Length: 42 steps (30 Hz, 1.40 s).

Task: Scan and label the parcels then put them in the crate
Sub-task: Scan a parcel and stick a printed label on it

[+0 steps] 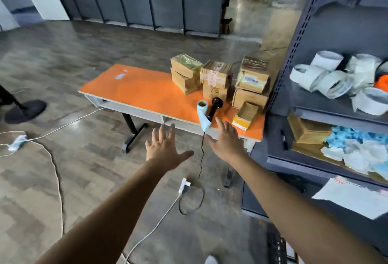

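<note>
Both left hand (165, 148) and right hand (227, 142), fingers spread and empty, reach for scanner (214, 107) and label roll (202, 114), kept handy at the desk (136, 87) near edge beside the parcels (216, 79).

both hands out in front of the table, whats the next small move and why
Probably move the right hand forward to grip the black scanner on the orange table. The hand is open, empty and just short of it, and scanning the parcels comes first.
</note>
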Each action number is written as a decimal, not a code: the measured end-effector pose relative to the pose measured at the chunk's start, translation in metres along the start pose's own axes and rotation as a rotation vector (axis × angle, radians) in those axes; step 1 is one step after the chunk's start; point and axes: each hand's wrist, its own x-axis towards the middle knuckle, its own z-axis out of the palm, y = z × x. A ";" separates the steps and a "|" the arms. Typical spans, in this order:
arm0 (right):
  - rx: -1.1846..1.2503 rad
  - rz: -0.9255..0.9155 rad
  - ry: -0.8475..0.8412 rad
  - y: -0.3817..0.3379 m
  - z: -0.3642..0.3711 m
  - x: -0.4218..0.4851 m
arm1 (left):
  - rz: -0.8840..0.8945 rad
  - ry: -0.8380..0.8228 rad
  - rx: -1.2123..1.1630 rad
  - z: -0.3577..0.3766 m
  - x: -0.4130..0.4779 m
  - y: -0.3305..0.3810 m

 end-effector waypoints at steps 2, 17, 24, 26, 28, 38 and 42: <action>-0.003 0.052 0.002 0.009 0.002 0.025 | 0.032 -0.021 -0.013 0.002 0.031 0.006; -0.082 0.583 0.042 0.046 0.010 0.141 | 0.429 -0.253 0.079 0.038 0.242 0.051; -0.080 0.699 0.070 0.057 0.011 0.179 | 0.565 -0.302 0.114 0.053 0.282 0.076; -0.076 0.730 0.055 0.065 0.013 0.192 | 0.580 -0.301 0.129 0.057 0.291 0.081; -0.071 0.741 0.030 0.075 0.019 0.209 | 0.579 -0.291 0.131 0.062 0.301 0.086; 0.031 0.931 -0.078 0.114 0.041 0.265 | 0.507 -0.335 0.146 0.079 0.331 0.100; 0.094 0.848 -0.020 0.125 0.027 0.263 | 0.535 -0.324 0.152 0.075 0.342 0.107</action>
